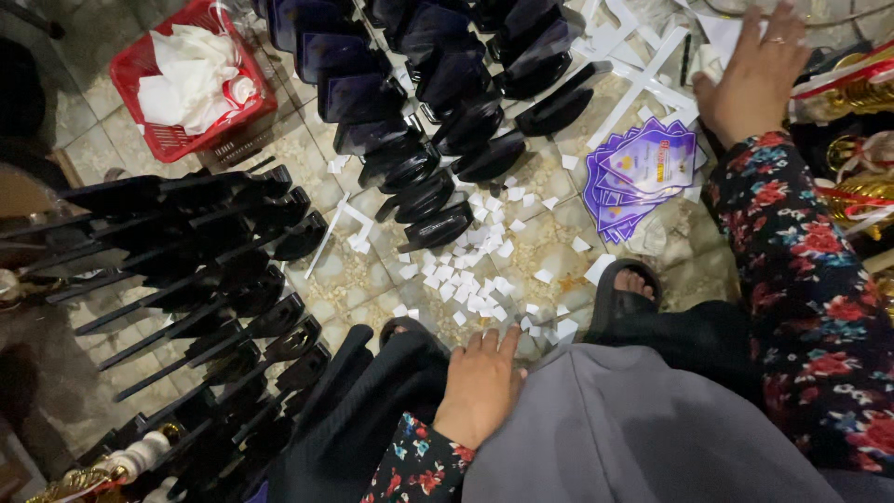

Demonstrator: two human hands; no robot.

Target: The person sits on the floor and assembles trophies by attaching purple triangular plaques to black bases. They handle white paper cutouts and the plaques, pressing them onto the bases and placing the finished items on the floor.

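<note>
Tiled floor (372, 279) littered with small white paper scraps (475, 270), rows of black plaque stands (205, 270) at left and top. Red basket (168, 140) of white paper sits top left. Purple printed cards (643, 172) fanned near the right sandal (619, 289). Right hand (754, 74) reaches up, fingers spread flat on white strips (643, 79). Left hand (480, 382) rests open on the knee, holding nothing.

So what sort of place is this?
Probably a small trophy or plaque workshop, worked on the floor: rows of black plastic plaque stands, a stack of purple printed cards, and gold trophy cups with red ribbons beside the tiled floor.
</note>
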